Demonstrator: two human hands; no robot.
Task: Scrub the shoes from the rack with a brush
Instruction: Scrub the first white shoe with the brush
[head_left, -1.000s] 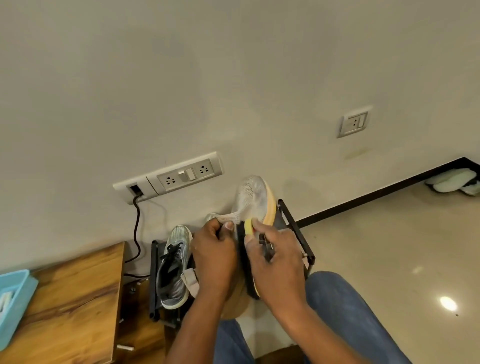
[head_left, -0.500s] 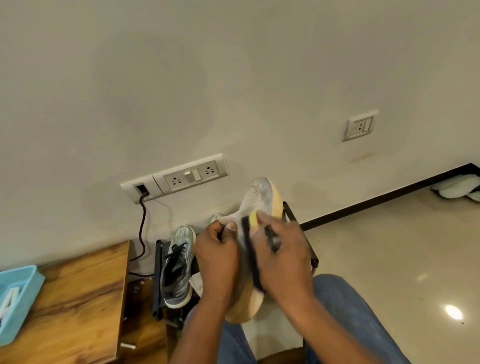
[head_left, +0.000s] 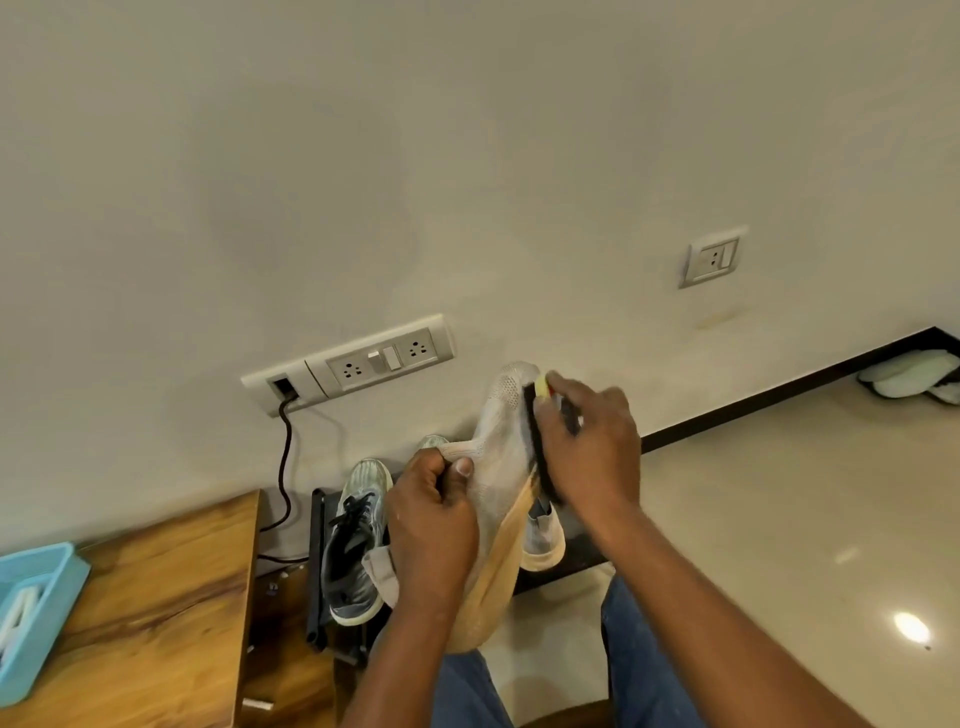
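Grip: the right hand (head_left: 589, 441) curls round a black-bristled brush with a yellow tip (head_left: 535, 431), bristles against the pale knit shoe with a tan sole (head_left: 501, 467); the left hand (head_left: 431, 519) pinches the shoe's collar.
Shoe: held toe-up above the lap, in front of the black metal rack (head_left: 317, 561), where a grey laced sneaker (head_left: 353, 545) sits.
Technique: short strokes along the knit, judged best with the left hand bracing firmly so the soft upper does not fold.
Pose: both forearms reach forward, wrists close together.
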